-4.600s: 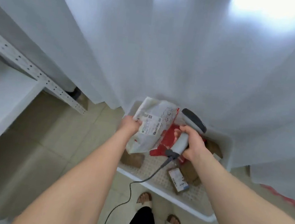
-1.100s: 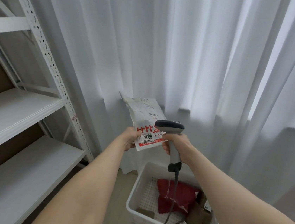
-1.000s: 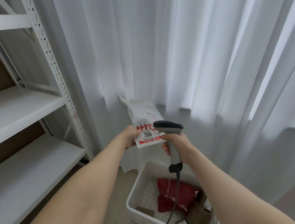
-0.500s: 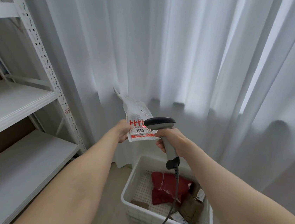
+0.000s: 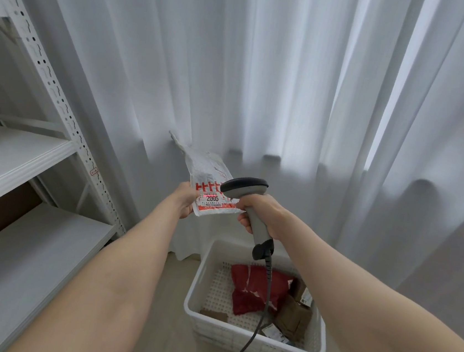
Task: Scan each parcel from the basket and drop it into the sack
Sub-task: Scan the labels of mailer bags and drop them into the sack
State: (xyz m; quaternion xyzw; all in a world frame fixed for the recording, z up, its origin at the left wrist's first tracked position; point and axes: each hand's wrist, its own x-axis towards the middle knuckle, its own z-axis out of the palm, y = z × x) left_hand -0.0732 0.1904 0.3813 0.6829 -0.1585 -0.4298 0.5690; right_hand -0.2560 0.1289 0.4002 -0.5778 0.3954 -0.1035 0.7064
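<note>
The person's left grip is closed on the lower left edge of a crumpled white-grey plastic mailer parcel. The parcel is held up before the white curtain, above and left of the white perforated plastic basket.

The right grip is wrapped round the handle of a grey handheld barcode scanner with a black top, whose head is just beside the parcel's label.

The label shows big red characters, "2005" in black and a red glow; the smaller print is unreadable.

A dark red plastic parcel and brown cardboard parcels lie in the basket.
</note>
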